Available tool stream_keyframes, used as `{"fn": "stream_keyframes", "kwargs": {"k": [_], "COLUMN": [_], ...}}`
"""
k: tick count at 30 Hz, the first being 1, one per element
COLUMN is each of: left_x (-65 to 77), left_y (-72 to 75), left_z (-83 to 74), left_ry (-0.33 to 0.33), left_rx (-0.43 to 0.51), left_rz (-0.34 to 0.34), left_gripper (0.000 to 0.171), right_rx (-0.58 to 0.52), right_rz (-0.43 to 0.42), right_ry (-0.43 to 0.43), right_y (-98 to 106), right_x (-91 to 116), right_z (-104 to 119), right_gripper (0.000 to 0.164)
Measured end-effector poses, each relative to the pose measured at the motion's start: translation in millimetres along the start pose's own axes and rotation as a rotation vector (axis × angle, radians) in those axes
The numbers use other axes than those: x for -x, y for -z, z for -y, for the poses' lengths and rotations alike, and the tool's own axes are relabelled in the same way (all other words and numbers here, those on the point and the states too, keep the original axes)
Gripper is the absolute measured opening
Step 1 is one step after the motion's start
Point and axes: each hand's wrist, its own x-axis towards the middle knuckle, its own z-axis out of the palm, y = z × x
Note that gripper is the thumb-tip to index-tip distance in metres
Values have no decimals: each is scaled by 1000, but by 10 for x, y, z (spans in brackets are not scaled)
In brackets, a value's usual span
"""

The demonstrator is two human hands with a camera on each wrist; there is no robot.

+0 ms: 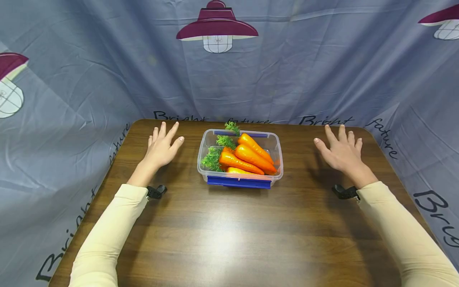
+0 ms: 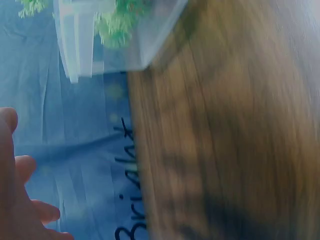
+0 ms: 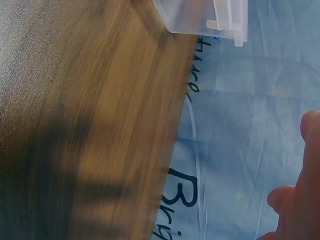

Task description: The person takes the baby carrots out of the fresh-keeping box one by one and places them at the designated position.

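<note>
Container of carrots: a lidless clear plastic box (image 1: 276,175) stands near the far edge of the tabletop (image 1: 222,227), between the two hands and touched by neither.
Box's long axis: left to right, a blue clip (image 1: 238,182) along the side facing the person.
Left hand: the left hand (image 1: 160,149) is spread, thumb toward the box, which lies just to its right; it holds nothing.
Right hand: the right hand (image 1: 343,153) is also spread and holding nothing; the box lies to its left, across a wider gap.
Nearer hand: the left.
Orange carrots: the carrots (image 1: 254,157) lie slanted inside, green tops (image 1: 212,159) toward the left hand, tips to the right and toward the person.
Writing on the cloth: dark script on the blue-grey curtain (image 1: 287,79) reads "Bright" and "fature", repeated around the tabletop; at the right edge "Brig" is cut off.
Brand on box or black wristbands (image 1: 156,192): none legible.
</note>
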Motion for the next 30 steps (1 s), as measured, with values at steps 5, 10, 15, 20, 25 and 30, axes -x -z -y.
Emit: {"fn": "stream_keyframes", "kwargs": {"k": [5,10,15,20,25,30], "left_x": [7,34,58,83,85,64], "left_y": [-174,-357,-504,-621,-709,-750], "left_z": [-87,-178,-271,-321,-346,-350], "left_ry": [-33,-71,-71,-57,-29,22], "left_rx": [112,295,502,730,905,962], "left_rz": [1,25,78,134,185,209], "left_gripper": [64,60,58,58,55,55], "right_rx": [-4,-1,9,10,0,-2], "right_rz": [4,11,14,18,28,30], "right_ry": [2,0,-2,-4,-4,-3], "right_y": [-11,-19,-38,-39,-34,-22], "right_x": [5,3,-7,1,10,8], "right_z": [6,18,17,20,23,31], "right_gripper": [84,85,86,85,84,83]}}
